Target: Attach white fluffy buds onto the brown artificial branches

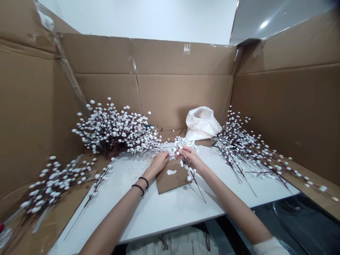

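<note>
My right hand (191, 158) is closed in a pinch on a dark-stemmed white berry branch (195, 179), whose bare stem end slants down toward me. Close beside it, my left hand (160, 161) has its fingers curled in by a heap of loose white berries (183, 142); what its fingertips hold, if anything, is hidden. Below both hands lies a brown cardboard piece (170, 184) with a white glue-like patch (171, 172) on it. Everything here rests on a white board (143, 216).
A large bunch of white berry branches (114, 129) stands at the back left. More branches (244, 145) lie on the right, others (57, 180) at the far left, and a single sprig (97, 184). A white plastic bag (202, 124) sits behind. Cardboard walls (183, 92) surround the board.
</note>
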A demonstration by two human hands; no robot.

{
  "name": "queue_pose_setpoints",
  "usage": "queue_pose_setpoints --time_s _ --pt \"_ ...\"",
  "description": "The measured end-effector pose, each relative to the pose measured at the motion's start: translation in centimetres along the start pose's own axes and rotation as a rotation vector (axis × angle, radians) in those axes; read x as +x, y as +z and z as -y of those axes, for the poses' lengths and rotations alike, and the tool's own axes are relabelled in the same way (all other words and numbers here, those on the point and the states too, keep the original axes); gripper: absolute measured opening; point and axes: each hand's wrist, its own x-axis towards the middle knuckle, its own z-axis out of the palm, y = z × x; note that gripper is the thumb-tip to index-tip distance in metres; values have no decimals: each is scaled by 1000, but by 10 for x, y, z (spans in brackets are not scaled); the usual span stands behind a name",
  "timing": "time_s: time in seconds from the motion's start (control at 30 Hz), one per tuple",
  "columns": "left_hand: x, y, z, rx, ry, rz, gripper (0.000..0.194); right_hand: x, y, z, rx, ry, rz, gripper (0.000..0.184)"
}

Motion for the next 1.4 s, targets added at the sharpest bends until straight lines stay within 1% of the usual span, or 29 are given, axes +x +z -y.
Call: queue_pose_setpoints --time_s 0.07,0.13,0.17,0.23,0.3,0.33,0.37,0.43,0.53,0.73,0.87,1.1,1.4 --pt "-1 -3 -3 -5 -33 -39 16 1 -1 -1 -8 -4 7 21" --pt "-4 -8 -7 -82 -74 -108 19 1 -1 -2 -24 8 2 22" --pt "-7 -11 -10 -175 -99 -142 19 1 -1 -2 -31 21 -1 23" --pt "-13 -17 -18 -466 -154 -176 18 1 -1 -3 -34 43 -10 25" --pt "-21 -24 -26 -770 -197 -167 16 0 0 -4 -34 55 -13 27" --pt "-24 -26 -31 -887 -203 -158 15 0 0 -5 -35 56 -9 26" --pt "-28 -28 -35 -971 -190 -151 13 0 0 -5 -37 56 -3 26" --pt "-35 -32 -43 -1043 -129 -139 12 0 1 -6 -41 57 13 25" --pt "-42 -34 -52 -1023 -45 -132 20 0 2 -8 -36 61 24 24" --pt "-49 -31 -64 -803 -58 -233 35 -3 6 -8 -29 62 82 24" --pt "-51 -28 -66 -702 -41 -222 42 -4 8 -6 -29 57 102 24" --pt "-53 -24 -67 -589 -26 -250 45 -3 7 -6 -83 33 102 25" --pt "-54 -24 -66 -520 -11 -270 40 -4 6 -4 -134 5 115 23"
